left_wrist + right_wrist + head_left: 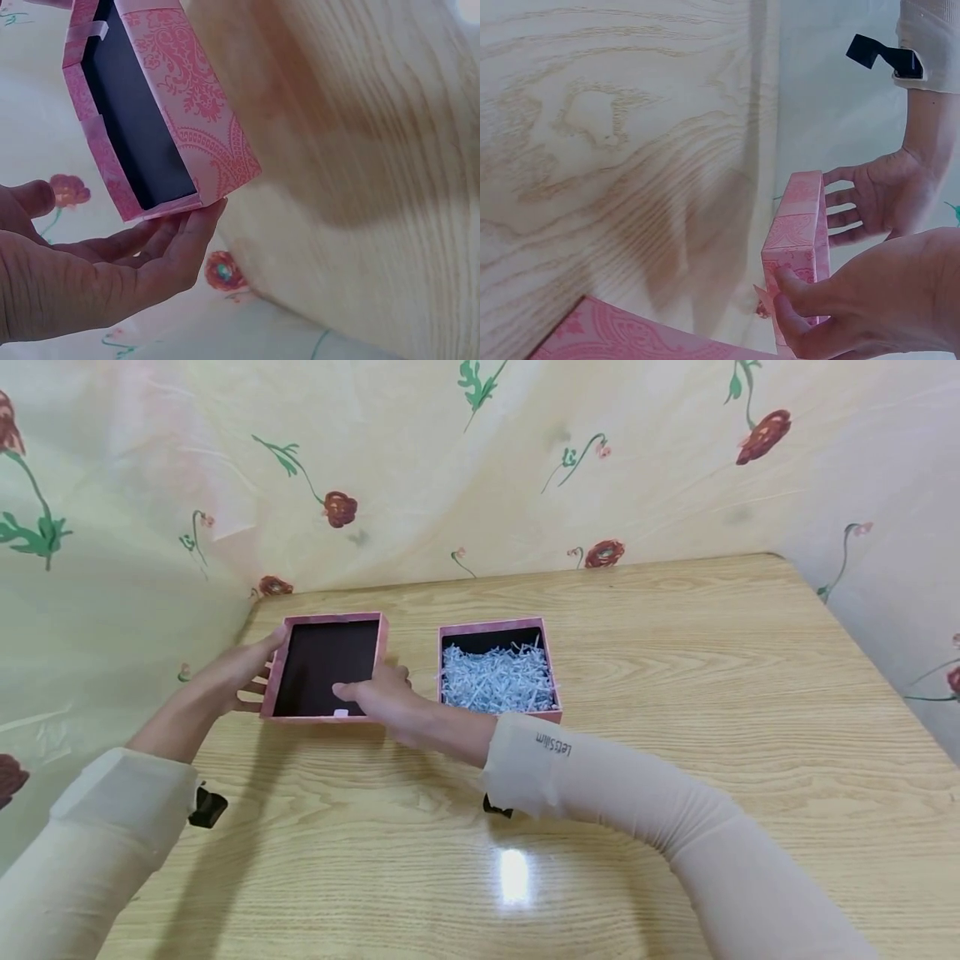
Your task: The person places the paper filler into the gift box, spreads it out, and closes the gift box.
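A shallow pink box (318, 656) with a dark inside and a small white tab (341, 713) is held up at the far left of the table. Paisley patterning covers its pink side (180, 67) in the left wrist view. My left hand (238, 675) touches its left side with extended fingers, the thumb apart from it in the left wrist view. At the near right corner, my right hand (390, 695) grips the wall, thumb inside and fingers outside. Right of it stands a second pink box (491, 627) filled with pale blue shredded paper (497, 678).
A wooden table (712, 693) stretches to the right and toward me. Flower-printed sheeting (420, 485) hangs behind it and along both sides. Black clips (207, 807) show at my sleeves, near both wrists.
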